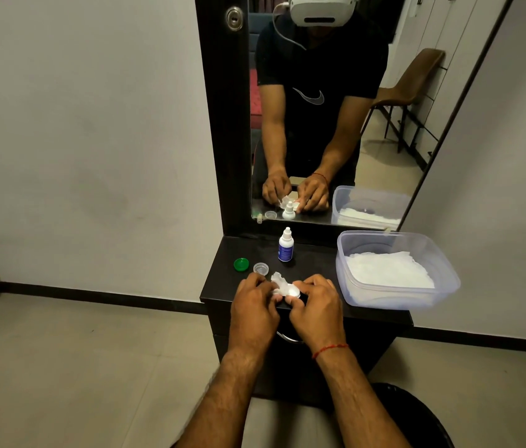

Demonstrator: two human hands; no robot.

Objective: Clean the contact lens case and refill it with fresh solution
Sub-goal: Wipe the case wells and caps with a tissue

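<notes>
1. The dark tabletop [315,265] is a narrow shelf at frame centre. Its front edge runs just under the hands and its left edge drops off beside the green cap [241,264].
2. A plastic tub [387,300] holding white tissues fills the right side of the shelf, near the right hand [318,307].
3. The solution bottle [286,245] stands upright at the back, near the mirror [320,124]. Bare surface lies between it and the hands.
4. A clear cap [261,269] sits just right of the green one, close to the left hand [253,307].
5. The hands are together at the front edge, knuckles up and fingers curled.
6. The right hand grips the white lens case [294,292], and the left pinches a crumpled tissue [278,282] against it.
</notes>
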